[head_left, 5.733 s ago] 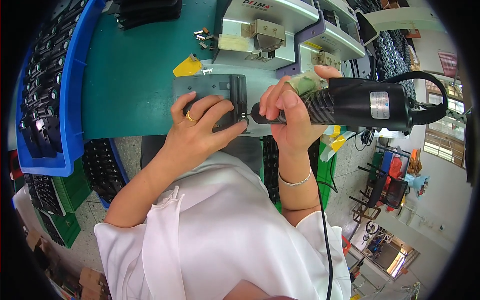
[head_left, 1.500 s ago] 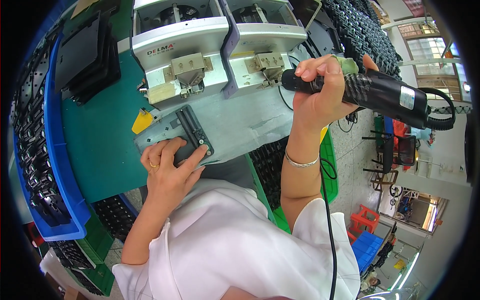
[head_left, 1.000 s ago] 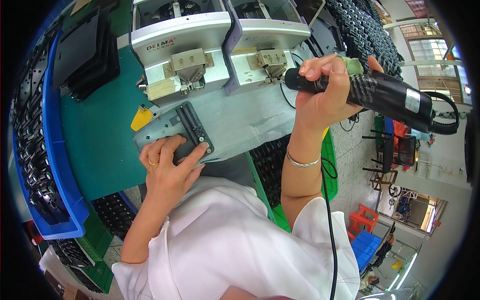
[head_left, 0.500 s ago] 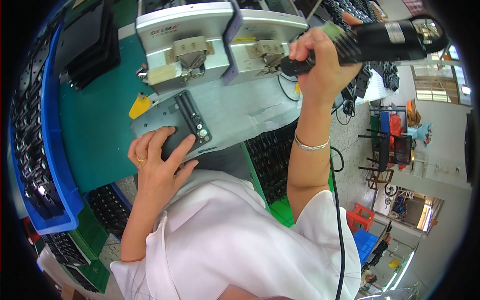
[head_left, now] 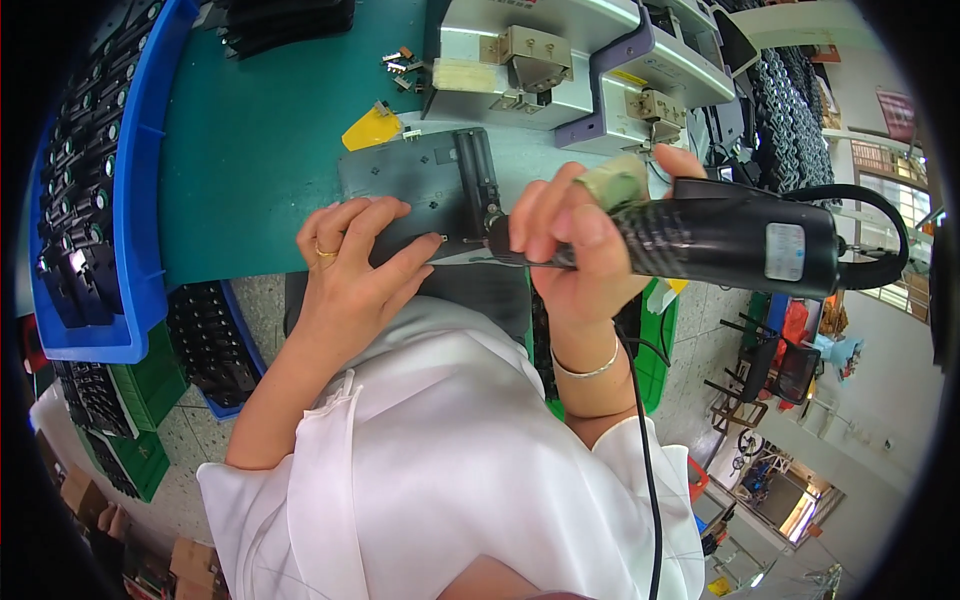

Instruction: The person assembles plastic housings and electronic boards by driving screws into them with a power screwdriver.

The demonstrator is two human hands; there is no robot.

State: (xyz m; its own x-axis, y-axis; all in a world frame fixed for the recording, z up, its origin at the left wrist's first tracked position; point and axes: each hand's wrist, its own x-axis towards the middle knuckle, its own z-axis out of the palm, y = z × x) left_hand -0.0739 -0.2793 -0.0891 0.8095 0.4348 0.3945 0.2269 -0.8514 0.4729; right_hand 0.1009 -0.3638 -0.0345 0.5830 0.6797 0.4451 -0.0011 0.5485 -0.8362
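Observation:
A flat dark grey panel point(head_left: 408, 170) with a raised black bar along its right end lies on the table in front of me. My left hand point(head_left: 348, 268) rests on its near part, fingers spread, the index fingertip near its lower right corner. My right hand point(head_left: 588, 245) is wrapped round a black corded electric screwdriver point(head_left: 720, 240), held sideways. The screwdriver's front end points left and reaches the panel's right end. Whether its bit touches the panel I cannot tell. Some pale greenish wrapping point(head_left: 612, 182) shows at my right fingers.
Silver screw feeders point(head_left: 570, 75) stand behind the panel. Beside them lie a yellow tag point(head_left: 371, 129) and small loose metal parts point(head_left: 402, 68). A blue bin point(head_left: 150, 200) of black parts stands at the left, stacked black panels point(head_left: 285, 25) at the back. The screwdriver's cable point(head_left: 648, 470) hangs past my right arm.
My right hand has brought the screwdriver down and left, from beside the feeder to the panel's right end. The view has shifted; my left hand stays on the panel.

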